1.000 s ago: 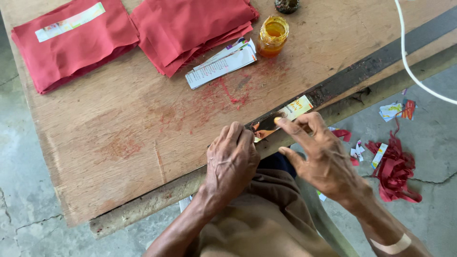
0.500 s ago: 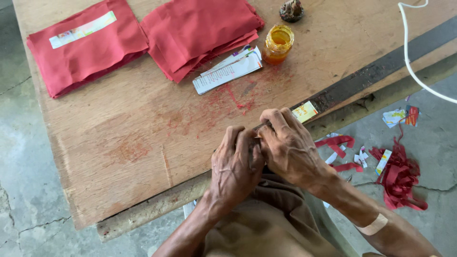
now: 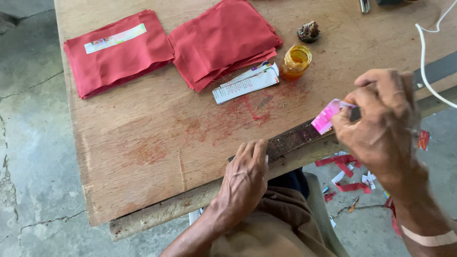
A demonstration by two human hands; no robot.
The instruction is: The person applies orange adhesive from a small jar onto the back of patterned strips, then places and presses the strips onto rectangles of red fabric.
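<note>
Above the table edge, right hand (image 3: 381, 121) pinches a pink label (image 3: 325, 117); left hand (image 3: 243, 183) rests flat, empty.

Your left hand (image 3: 245, 178) rests palm-down at the near edge of the wooden board (image 3: 143, 143), fingertips touching the dark metal strip (image 3: 293, 138) that runs along that edge. Your right hand (image 3: 381, 119) is raised above the strip and pinches a small pink paper label (image 3: 325, 117) between thumb and fingers. On the board, farther from you, lie two stacks of folded red cloth (image 3: 221, 40), the left stack (image 3: 119, 50) carrying a label strip. Beside the right stack sits a bundle of white labels (image 3: 245, 82), then an open jar of amber liquid (image 3: 295, 62). Red and white scraps (image 3: 350, 176) litter the floor below.
</note>
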